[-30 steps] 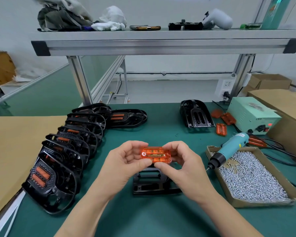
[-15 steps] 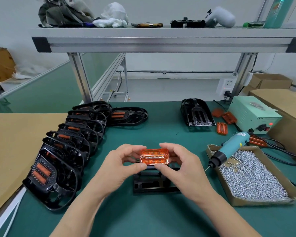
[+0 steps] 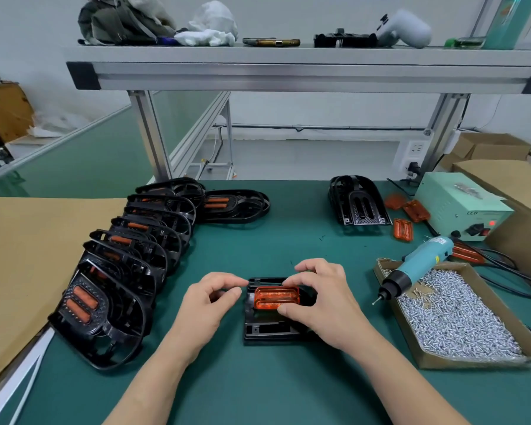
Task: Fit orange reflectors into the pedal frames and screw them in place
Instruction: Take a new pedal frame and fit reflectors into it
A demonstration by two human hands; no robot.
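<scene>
Orange reflector atop black pedal frame, in pinch of right hand; left hand just beside, curled, grip unclear

— Your right hand covers the right end of the pedal frame, and your thumb hides the near right corner of the orange reflector.

— Whether your left hand touches that frame, I can't tell. Your forearms run off the bottom edge, and the near right corner of the screw box is blurred.
</scene>
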